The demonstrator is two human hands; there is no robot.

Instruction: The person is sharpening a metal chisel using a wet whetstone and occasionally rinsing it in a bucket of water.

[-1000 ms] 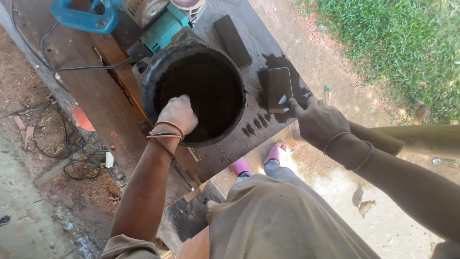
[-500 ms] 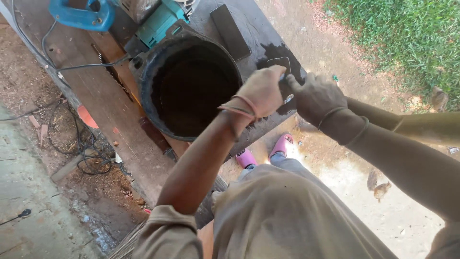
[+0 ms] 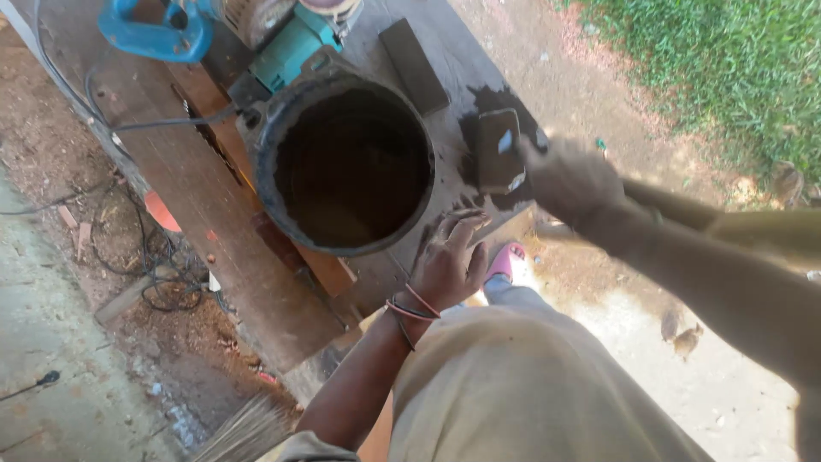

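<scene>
**Black bucket on a worn wooden bench, two hands at its near right**

Black plastic bucket (image 3: 351,167) upright and open-topped at mid-bench, dark inside. Left hand (image 3: 449,261) spread flat, palm down, fingers apart on the bench top (image 3: 214,222) just beside the bucket's near rim, gripping nothing; thin bands around the wrist. Right hand (image 3: 569,180) blurred, to the right of the bucket, closed against the right end of a dark rectangular block (image 3: 499,150) lying on a wet black patch; exact grip hard to tell. Teal power tool (image 3: 295,47) touching the bucket's far side, blue handle (image 3: 154,30) further left. Second dark block (image 3: 415,64) far right of the bucket. Pink sandal (image 3: 506,259) below the bench edge.
</scene>
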